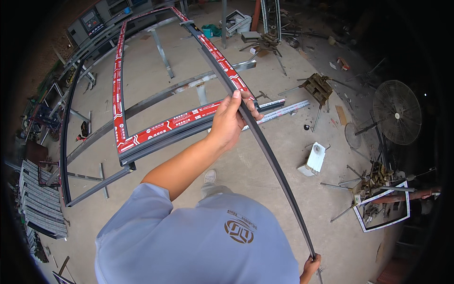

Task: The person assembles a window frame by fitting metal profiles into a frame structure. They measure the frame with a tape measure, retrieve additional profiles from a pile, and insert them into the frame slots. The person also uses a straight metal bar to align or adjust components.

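A long, narrow dark grey profile strip [276,165] runs diagonally from the window frame past my right side. My left hand [230,118] is closed round its upper part, close to the frame's near right corner. Low at the right, my right hand [309,269] grips the same strip near its lower end, partly cut off by the picture's edge. The large dark window frame [165,127], covered with red printed film, lies on metal supports. Along its right side the strip's far part [215,66] lies beside or over the red film; whether it touches cannot be made out.
A metal beam [184,85] crosses under the frame. At the right stand a round fan [397,112], a white box-like piece [314,158], a metal machine on legs [317,89] and a small white frame [406,203]. Stacked profiles [42,201] lie at the left.
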Motion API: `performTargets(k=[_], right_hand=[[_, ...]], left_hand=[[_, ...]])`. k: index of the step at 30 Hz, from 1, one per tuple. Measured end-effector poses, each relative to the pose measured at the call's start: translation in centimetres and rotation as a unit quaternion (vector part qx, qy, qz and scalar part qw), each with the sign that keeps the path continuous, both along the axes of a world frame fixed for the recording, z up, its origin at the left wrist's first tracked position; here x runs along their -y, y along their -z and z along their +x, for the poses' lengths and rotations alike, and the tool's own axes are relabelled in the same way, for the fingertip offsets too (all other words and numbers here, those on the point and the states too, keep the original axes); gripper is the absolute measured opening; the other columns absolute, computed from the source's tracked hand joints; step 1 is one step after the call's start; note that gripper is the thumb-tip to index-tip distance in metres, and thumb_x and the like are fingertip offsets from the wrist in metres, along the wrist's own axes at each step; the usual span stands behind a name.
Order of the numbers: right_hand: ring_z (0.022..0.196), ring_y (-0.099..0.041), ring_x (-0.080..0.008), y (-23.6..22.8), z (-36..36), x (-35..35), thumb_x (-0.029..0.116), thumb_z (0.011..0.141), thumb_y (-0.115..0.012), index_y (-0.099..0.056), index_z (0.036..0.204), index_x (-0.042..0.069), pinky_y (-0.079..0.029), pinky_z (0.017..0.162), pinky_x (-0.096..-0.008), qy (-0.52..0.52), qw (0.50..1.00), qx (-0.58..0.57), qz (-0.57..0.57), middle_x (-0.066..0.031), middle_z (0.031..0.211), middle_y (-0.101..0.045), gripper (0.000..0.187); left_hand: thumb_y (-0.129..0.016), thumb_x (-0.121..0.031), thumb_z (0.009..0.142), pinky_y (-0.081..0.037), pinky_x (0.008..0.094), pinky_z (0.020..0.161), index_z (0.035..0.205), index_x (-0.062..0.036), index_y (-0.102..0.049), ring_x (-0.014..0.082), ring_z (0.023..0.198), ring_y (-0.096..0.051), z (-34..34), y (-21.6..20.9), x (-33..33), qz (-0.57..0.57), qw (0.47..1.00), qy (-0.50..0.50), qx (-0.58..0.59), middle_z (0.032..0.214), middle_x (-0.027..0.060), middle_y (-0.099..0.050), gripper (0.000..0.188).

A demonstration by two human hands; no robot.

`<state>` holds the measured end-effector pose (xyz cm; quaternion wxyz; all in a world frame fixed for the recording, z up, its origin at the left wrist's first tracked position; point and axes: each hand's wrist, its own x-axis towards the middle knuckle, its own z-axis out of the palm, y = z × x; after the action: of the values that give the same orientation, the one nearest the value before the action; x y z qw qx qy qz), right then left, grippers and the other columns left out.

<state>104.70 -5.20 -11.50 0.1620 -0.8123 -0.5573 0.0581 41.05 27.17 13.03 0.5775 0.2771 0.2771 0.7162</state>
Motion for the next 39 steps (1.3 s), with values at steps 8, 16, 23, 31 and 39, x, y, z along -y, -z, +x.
performTargets(k=[8, 16, 23, 31, 39], right_hand=[[0.083, -0.057, -0.0376, -2.4, -1.1, 3.2, -0.005, 0.077, -0.065, -0.061, 0.087, 0.000, -0.046, 0.073, -0.0461, 0.031, 0.999, 0.025, -0.007, -0.0155, 0.088, -0.056, 0.011], [0.080, -0.060, -0.0385, -6.6, -8.0, -1.9, -0.001, 0.082, -0.067, -0.063, 0.090, -0.001, -0.047, 0.070, -0.0450, -0.027, 0.999, 0.019, 0.018, -0.0168, 0.088, -0.061, 0.009], [0.088, -0.062, -0.0381, -9.2, -11.2, -2.9, 0.003, 0.081, -0.072, -0.065, 0.091, 0.002, -0.050, 0.077, -0.0443, 0.005, 0.997, 0.054, -0.057, -0.0153, 0.091, -0.063, 0.012], [0.088, -0.064, -0.0355, -8.5, -13.8, -2.6, 0.008, 0.079, -0.077, -0.065, 0.090, 0.006, -0.050, 0.075, -0.0432, 0.072, 0.988, 0.086, -0.104, -0.0119, 0.093, -0.065, 0.016], [0.092, -0.066, -0.0348, -6.4, -16.3, -3.1, 0.014, 0.080, -0.078, -0.066, 0.094, 0.010, -0.053, 0.077, -0.0446, 0.128, 0.969, 0.120, -0.176, -0.0098, 0.097, -0.068, 0.019]], left_hand=[[-0.023, -0.051, 0.110, -0.053, 0.0487, 0.092, 0.113, -0.0096, -0.049, 0.0215, 0.085, -0.060, 0.3, 1.6, 0.4, 0.082, 0.983, 0.161, 0.030, 0.083, 0.0039, -0.052, 0.049], [-0.024, -0.054, 0.108, -0.047, 0.0466, 0.102, 0.102, -0.0123, -0.040, 0.0261, 0.105, -0.063, 3.2, 3.8, 2.2, 0.166, 0.918, 0.359, 0.003, 0.096, 0.0089, -0.058, 0.045], [-0.038, -0.041, 0.110, -0.045, 0.0436, 0.105, 0.110, -0.0060, -0.045, 0.0238, 0.118, -0.060, 3.7, 4.3, 1.9, 0.246, 0.850, 0.465, -0.028, 0.108, 0.0099, -0.061, 0.036], [-0.055, -0.024, 0.106, -0.047, 0.0393, 0.101, 0.110, -0.0052, -0.055, 0.0219, 0.115, -0.062, 3.4, 4.7, 0.4, 0.277, 0.749, 0.597, -0.078, 0.117, 0.0088, -0.066, 0.019], [-0.059, -0.022, 0.103, -0.049, 0.0368, 0.092, 0.111, -0.0065, -0.064, 0.0230, 0.106, -0.064, 3.6, 4.2, -1.4, 0.294, 0.704, 0.632, -0.138, 0.114, 0.0070, -0.068, 0.018]])
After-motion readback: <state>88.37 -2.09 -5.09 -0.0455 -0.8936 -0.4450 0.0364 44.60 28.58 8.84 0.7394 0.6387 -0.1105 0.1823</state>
